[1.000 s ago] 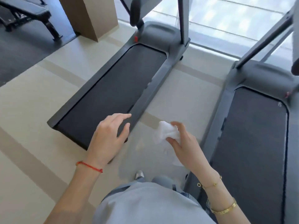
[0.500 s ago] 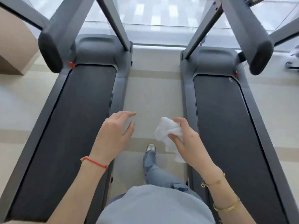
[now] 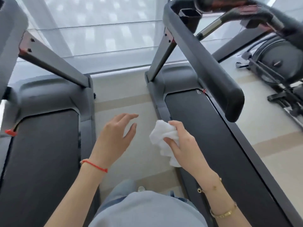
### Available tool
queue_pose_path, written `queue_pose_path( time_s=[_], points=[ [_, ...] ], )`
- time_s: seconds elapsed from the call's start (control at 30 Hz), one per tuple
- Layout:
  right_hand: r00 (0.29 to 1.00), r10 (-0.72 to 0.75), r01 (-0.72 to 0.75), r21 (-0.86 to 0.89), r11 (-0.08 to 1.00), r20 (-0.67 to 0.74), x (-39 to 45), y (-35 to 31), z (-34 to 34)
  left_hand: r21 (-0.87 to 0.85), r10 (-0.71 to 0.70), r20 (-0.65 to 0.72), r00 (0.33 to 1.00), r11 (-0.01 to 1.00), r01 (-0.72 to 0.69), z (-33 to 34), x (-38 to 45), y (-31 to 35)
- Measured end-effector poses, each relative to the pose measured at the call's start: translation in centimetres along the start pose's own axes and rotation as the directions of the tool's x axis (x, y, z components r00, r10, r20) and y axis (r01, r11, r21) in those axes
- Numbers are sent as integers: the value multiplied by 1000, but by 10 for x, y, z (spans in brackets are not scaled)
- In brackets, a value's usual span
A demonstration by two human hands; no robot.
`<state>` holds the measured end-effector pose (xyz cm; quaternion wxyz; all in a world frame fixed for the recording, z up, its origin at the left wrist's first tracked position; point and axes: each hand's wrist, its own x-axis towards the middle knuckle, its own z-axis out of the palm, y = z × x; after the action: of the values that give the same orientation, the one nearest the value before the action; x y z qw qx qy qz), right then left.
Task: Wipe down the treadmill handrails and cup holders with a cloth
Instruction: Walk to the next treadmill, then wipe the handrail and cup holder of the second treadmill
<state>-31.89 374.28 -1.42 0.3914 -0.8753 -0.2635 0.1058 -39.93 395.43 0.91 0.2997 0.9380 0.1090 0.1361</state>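
Right hand (image 3: 185, 145): gripped crumpled cloth (image 3: 164, 136).
Left hand (image 3: 114, 136): released, fingers relaxed.
Cup holder (image 3: 190, 18): far right, blurred, partly cut off.

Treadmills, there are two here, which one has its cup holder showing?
The treadmill on the right, beside the right hand gripping the white cloth. Its dark cup holder shows at the handrail's top; the left treadmill shows none.

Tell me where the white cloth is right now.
In the head view, the white cloth is bunched in the right hand, over the floor gap between the two treadmills, beside the right treadmill's belt.
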Motion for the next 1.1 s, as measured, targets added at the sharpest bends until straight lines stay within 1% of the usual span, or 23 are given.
queue_pose_path(
  time_s=[0.13, 0.27, 0.47, 0.57, 0.63, 0.73, 0.8, 0.87, 0.9, 0.97, 1.0, 1.03, 1.1],
  points=[
    [990, 86, -82, 38, 996, -114, 36, 9, -12, -54, 122, 64, 990, 991, -119, 13, 71, -2],
    [962, 135, -119, 80, 990, -237, 69, 11, -23, -96, 284, 92, 955, 957, -275, 29, 143, -4],
    [874, 213, -155, 165, 974, -437, 129, -3, -43, -170, 524, 104, 845, 847, -504, 51, 264, -4],
    [814, 234, -159, 184, 970, -531, 159, -10, -58, -218, 615, 93, 783, 780, -587, 61, 322, 4],
    [756, 247, -172, 181, 968, -606, 176, -13, -69, -241, 666, 93, 740, 737, -632, 66, 357, 12],
    [650, 217, -224, 88, 971, -728, 197, -17, -85, -265, 726, 126, 676, 682, -682, 74, 397, 27],
    [603, 162, -306, -40, 951, -781, 207, -13, -95, -269, 758, 169, 630, 651, -710, 81, 417, 38],
    [566, 71, -402, -200, 894, -822, 216, -5, -105, -294, 780, 201, 592, 625, -724, 89, 431, 48],
    [558, 23, -448, -277, 850, -830, 220, 1, -110, -314, 788, 212, 578, 615, -723, 93, 437, 53],
    [577, -20, -528, -392, 753, -817, 225, 17, -118, -352, 800, 233, 554, 600, -719, 103, 446, 62],
    [597, 7, -563, -412, 716, -802, 225, 25, -120, -365, 805, 243, 541, 593, -718, 109, 450, 66],
    [616, 69, -597, -408, 691, -785, 224, 33, -120, -376, 810, 254, 529, 587, -718, 115, 453, 68],
    [637, 232, -663, -368, 652, -735, 219, 45, -117, -390, 815, 275, 510, 579, -716, 127, 459, 72]
  ],
)
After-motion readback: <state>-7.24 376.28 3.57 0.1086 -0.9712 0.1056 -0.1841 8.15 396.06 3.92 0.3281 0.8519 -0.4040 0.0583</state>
